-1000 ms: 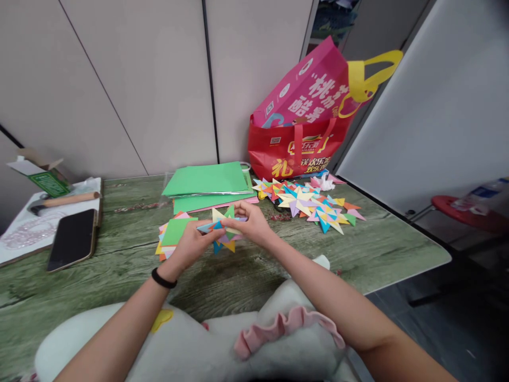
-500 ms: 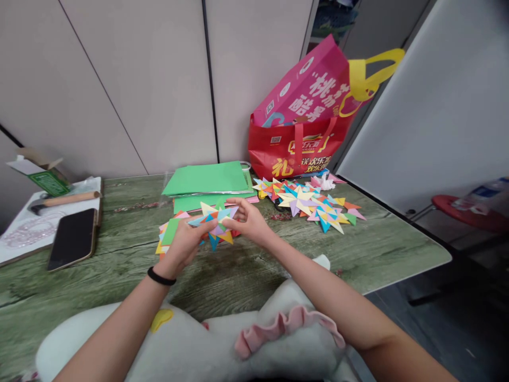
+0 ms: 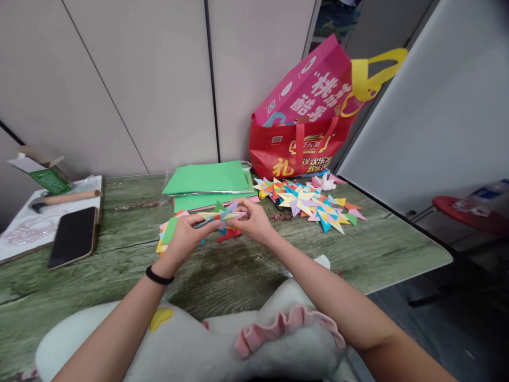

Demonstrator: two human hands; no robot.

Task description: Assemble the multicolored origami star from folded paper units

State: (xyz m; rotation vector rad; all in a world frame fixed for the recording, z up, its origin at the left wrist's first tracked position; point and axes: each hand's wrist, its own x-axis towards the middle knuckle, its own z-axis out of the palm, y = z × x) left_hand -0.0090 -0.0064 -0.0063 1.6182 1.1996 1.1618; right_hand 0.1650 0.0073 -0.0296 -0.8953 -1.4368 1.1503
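Observation:
Between both hands, just above the table, a multicoloured folded paper star [image 3: 222, 214] is tilted almost edge-on. My left hand [image 3: 186, 233], with a black band on its wrist, pinches the star's left side. On the star's right side, my right hand [image 3: 252, 220] grips a point between thumb and fingers. Red folded paper [image 3: 229, 235] shows beneath the star. Beside my left hand lie small coloured paper pieces [image 3: 168, 230], partly hidden by it. To the right of my right hand rests a pile of finished paper stars [image 3: 302, 201] in several colours.
Green paper sheets [image 3: 207, 178] lie behind my hands. A red gift bag [image 3: 274, 146] with a pink box stands at the back. At left are a phone [image 3: 73, 237], a hammer [image 3: 67, 199] and a small green box [image 3: 50, 179]. A grey plush [image 3: 199, 345] fills my lap.
The star has tipped from showing its face to nearly edge-on, still held by both hands. Its lower blue and yellow points no longer show, and red paper is now more visible beneath.

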